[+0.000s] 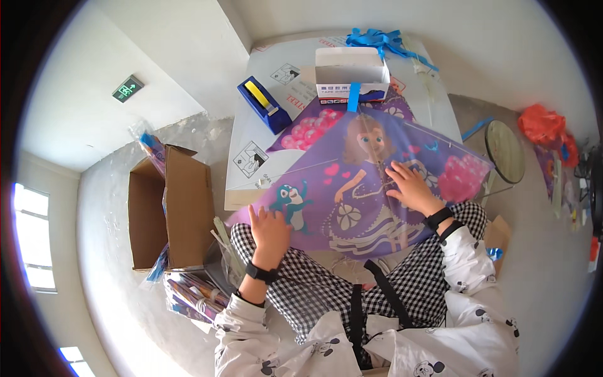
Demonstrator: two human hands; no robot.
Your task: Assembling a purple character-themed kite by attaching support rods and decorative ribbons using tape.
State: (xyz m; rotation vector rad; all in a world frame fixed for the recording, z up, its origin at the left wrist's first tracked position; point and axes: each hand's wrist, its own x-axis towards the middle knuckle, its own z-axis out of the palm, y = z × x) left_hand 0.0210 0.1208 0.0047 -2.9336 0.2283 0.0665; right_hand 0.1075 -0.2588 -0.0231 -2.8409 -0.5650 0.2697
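A purple kite (352,188) printed with a cartoon girl and a blue penguin lies spread across my lap and the near edge of a white table (251,141). My left hand (270,229) presses flat on the kite's lower left corner, fingers spread. Palm down on the kite's right half, beside the pink flower print, rests my right hand (411,185). Neither hand grips anything. Both wrists carry black bands. A blue strip (353,96) runs from the kite's top tip up to a white box.
On the table stand a blue tape dispenser (264,103), an open white box (350,75) and a bundle of blue ribbon (383,41). An open cardboard box (169,210) with packaged kites (191,295) sits at my left. A round stool (504,151) and orange bag (543,125) lie right.
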